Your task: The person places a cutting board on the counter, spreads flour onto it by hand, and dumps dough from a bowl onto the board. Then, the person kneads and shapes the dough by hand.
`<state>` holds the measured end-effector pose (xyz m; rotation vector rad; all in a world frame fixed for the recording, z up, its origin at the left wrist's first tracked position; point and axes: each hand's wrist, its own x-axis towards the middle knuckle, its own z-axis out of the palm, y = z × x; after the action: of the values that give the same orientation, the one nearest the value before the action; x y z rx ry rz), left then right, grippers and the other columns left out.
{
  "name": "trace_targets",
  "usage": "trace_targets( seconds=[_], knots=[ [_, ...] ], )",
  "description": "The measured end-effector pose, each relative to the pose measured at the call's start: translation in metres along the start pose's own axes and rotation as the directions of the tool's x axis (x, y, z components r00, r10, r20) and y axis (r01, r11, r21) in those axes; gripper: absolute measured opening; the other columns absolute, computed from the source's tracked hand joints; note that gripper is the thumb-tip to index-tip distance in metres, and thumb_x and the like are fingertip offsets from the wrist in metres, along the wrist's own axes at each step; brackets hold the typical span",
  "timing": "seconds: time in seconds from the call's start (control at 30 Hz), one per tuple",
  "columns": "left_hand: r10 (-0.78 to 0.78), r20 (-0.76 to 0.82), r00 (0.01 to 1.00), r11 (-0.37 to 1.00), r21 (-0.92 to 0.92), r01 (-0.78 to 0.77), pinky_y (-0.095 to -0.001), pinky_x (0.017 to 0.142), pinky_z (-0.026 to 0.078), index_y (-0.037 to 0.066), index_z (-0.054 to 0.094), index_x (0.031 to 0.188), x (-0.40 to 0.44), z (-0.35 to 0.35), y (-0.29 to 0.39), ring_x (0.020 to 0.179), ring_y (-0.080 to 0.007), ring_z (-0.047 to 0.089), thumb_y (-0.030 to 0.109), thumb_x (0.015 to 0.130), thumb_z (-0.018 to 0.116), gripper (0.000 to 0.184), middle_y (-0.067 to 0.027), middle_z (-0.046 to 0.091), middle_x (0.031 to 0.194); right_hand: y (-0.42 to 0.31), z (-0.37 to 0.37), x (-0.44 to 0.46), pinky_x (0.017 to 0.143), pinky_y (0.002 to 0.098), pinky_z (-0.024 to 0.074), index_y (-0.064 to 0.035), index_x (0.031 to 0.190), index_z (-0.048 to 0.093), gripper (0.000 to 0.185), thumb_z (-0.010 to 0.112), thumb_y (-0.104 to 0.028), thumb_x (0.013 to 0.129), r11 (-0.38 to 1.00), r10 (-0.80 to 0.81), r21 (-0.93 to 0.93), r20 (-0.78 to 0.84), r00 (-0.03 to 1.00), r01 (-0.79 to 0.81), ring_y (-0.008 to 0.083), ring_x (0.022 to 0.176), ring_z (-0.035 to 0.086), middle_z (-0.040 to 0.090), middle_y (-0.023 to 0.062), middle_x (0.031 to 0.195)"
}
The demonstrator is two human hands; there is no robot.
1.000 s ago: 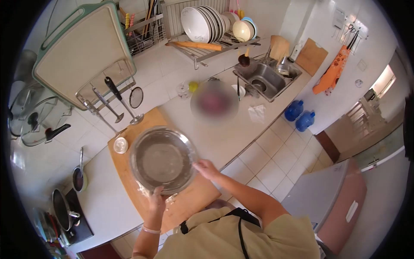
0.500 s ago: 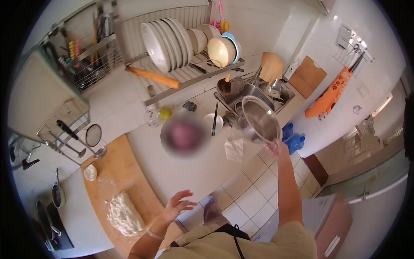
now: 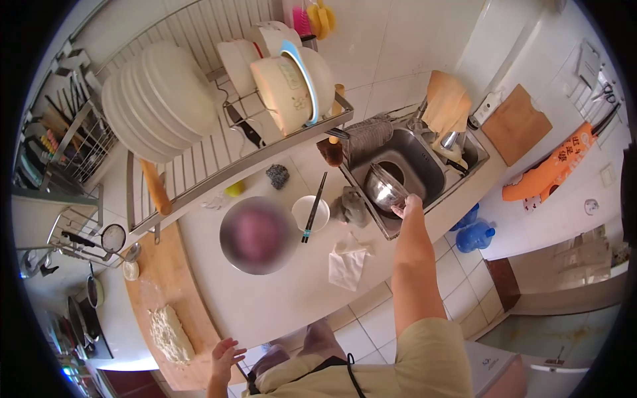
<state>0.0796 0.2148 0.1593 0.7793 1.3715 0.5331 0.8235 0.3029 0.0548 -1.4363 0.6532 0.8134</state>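
My right hand grips the rim of a steel bowl, which is tilted inside the left part of the sink. Near the counter's front edge, my left hand hangs with its fingers apart and nothing in them. A mass of dough lies on the wooden board to its left. Between the board and the sink stand a round bowl with blurred reddish contents and a white bowl with dark chopsticks across it.
A dish rack with plates and bowls overhangs the counter's back. A white cloth and a grey rag lie left of the sink. Blue bottles stand on the floor at right.
The steel bowl has gone from above the board, rightward into the sink, in my right hand. My left hand has let go of it. The view has shifted toward the sink and rack.
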Motion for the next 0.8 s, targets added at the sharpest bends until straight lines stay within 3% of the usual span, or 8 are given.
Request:
trace_targets(
  seconds=[0.07, 0.23, 0.33, 0.47, 0.6, 0.67, 0.73, 0.8],
  knots=[
    [-0.005, -0.017, 1.000, 1.000, -0.007, 0.004, -0.0436, 0.076, 0.060, 0.004, 0.052, 0.124, 0.001, 0.004, 0.000, 0.095, -0.0353, 0.069, 0.009, 0.094, 0.055, 0.030, -0.0132, 0.059, 0.115, -0.010, -0.003, 0.001, 0.073, 0.0537, 0.0599, -0.0032, 0.125, 0.050, 0.032, 0.036, -0.014, 0.098, 0.990, 0.074, -0.123, 0.033, 0.997, -0.069, 0.0387, 0.095, 0.060, 0.052, 0.0200, 0.118],
    [-0.001, 0.000, 1.000, 0.999, -0.048, 0.001, -0.0425, 0.076, 0.060, 0.004, 0.051, 0.124, 0.005, 0.021, -0.005, 0.096, -0.0354, 0.069, 0.008, 0.094, 0.055, 0.031, -0.0126, 0.060, 0.115, 0.006, 0.015, 0.021, 0.093, 0.0529, 0.0535, -0.0082, 0.143, 0.042, 0.041, 0.042, -0.010, 0.102, 0.996, 0.092, 0.026, -0.070, 0.993, -0.091, 0.0444, 0.120, 0.048, 0.039, 0.0172, 0.145],
    [-0.010, -0.037, 0.999, 1.000, -0.028, 0.009, -0.0428, 0.076, 0.059, 0.004, 0.052, 0.124, -0.004, 0.017, -0.005, 0.096, -0.0356, 0.069, 0.009, 0.094, 0.056, 0.031, -0.0125, 0.059, 0.116, 0.045, 0.016, 0.061, 0.083, 0.0530, 0.0556, -0.0034, 0.131, 0.049, 0.038, 0.044, -0.005, 0.093, 0.997, -0.069, 0.024, -0.047, 0.996, 0.071, 0.0326, 0.118, 0.046, 0.045, 0.0137, 0.134],
    [-0.051, -0.085, 0.995, 0.999, -0.022, 0.049, -0.0427, 0.078, 0.059, 0.004, 0.052, 0.124, -0.007, 0.006, -0.019, 0.097, -0.0351, 0.069, 0.010, 0.094, 0.057, 0.031, -0.0126, 0.058, 0.116, 0.062, 0.005, 0.125, 0.086, 0.0519, 0.0547, -0.0039, 0.129, 0.052, 0.040, 0.042, -0.003, 0.091, 0.992, -0.123, 0.030, 0.012, 0.992, 0.123, 0.0331, 0.122, 0.043, 0.042, 0.0152, 0.139],
    [-0.037, -0.062, 0.997, 0.999, -0.021, 0.036, -0.0418, 0.079, 0.059, 0.003, 0.051, 0.125, -0.009, 0.008, -0.021, 0.097, -0.0330, 0.068, 0.012, 0.094, 0.058, 0.033, -0.0116, 0.058, 0.113, 0.074, -0.001, 0.187, 0.087, 0.0535, 0.0533, -0.0030, 0.126, 0.056, 0.036, 0.048, -0.010, 0.091, 0.966, -0.062, -0.244, 0.121, 0.991, 0.090, 0.0347, 0.112, 0.055, 0.055, 0.0171, 0.127],
    [-0.030, -0.056, 0.998, 1.000, -0.006, 0.030, -0.0414, 0.080, 0.059, 0.003, 0.050, 0.125, -0.010, 0.011, -0.017, 0.098, -0.0330, 0.068, 0.014, 0.094, 0.059, 0.034, -0.0120, 0.058, 0.116, 0.077, -0.001, 0.185, 0.088, 0.0489, 0.0531, -0.0005, 0.122, 0.058, 0.035, 0.053, -0.014, 0.091, 0.964, -0.115, -0.237, 0.032, 0.993, 0.119, 0.0326, 0.102, 0.062, 0.062, 0.0167, 0.118],
    [-0.041, -0.052, 0.998, 0.999, -0.011, 0.040, -0.0412, 0.079, 0.059, 0.003, 0.050, 0.126, -0.008, 0.012, -0.019, 0.098, -0.0333, 0.068, 0.014, 0.094, 0.059, 0.035, -0.0124, 0.058, 0.117, 0.080, -0.012, 0.240, 0.087, 0.0438, 0.0528, -0.0004, 0.117, 0.059, 0.030, 0.055, -0.015, 0.090, 0.913, -0.309, -0.173, 0.300, 0.902, 0.370, 0.0301, 0.101, 0.063, 0.062, 0.0173, 0.115],
    [-0.065, -0.036, 0.997, 0.998, -0.018, 0.064, -0.0411, 0.079, 0.059, 0.002, 0.049, 0.127, -0.004, 0.004, -0.026, 0.099, -0.0335, 0.068, 0.014, 0.095, 0.060, 0.036, -0.0128, 0.058, 0.118, 0.076, -0.016, 0.188, 0.084, 0.0430, 0.0527, -0.0004, 0.112, 0.060, 0.028, 0.058, -0.014, 0.088, 0.798, -0.409, -0.348, 0.285, 0.867, 0.492, 0.0284, 0.097, 0.064, 0.062, 0.0168, 0.109]
  ],
)
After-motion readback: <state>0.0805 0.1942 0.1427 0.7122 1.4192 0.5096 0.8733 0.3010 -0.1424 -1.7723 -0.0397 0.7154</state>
